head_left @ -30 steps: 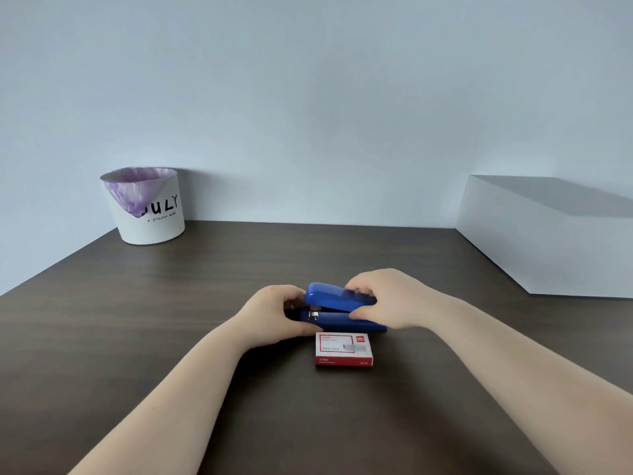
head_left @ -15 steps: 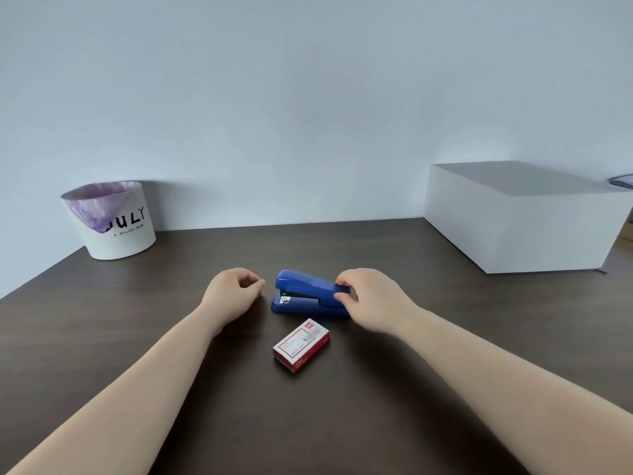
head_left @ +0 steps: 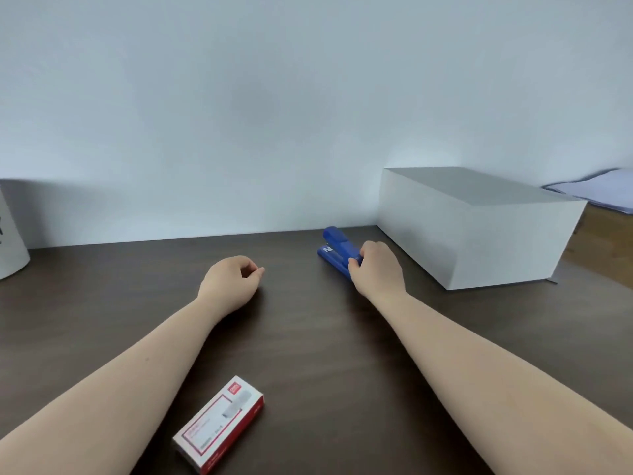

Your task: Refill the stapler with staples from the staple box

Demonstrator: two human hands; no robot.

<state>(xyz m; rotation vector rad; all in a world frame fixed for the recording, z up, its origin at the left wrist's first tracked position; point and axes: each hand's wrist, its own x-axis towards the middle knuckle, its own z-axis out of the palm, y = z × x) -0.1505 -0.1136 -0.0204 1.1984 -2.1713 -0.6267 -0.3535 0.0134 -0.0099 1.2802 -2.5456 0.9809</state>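
- The stapler (head_left: 337,251) lies shut on the dark desk (head_left: 102,303), just beside the near-left corner of the grey box (head_left: 479,231), its nose pointing away toward the wall.
- The right hand (head_left: 375,269) is wrapped around the stapler's rear end, fingers closed on the blue body.
- The left hand (head_left: 233,281) rests on the desk well to the left of the grey box, loosely curled and holding nothing.
- The staple box (head_left: 219,423) lies closed, far from the grey box at the near edge of the desk, between the forearms.
- Judgement: to open the stapler cleanly, pin the base with one hand and swing the top arm up at the hinge with the other.
- Keep the staple box within easy reach before lifting the arm.
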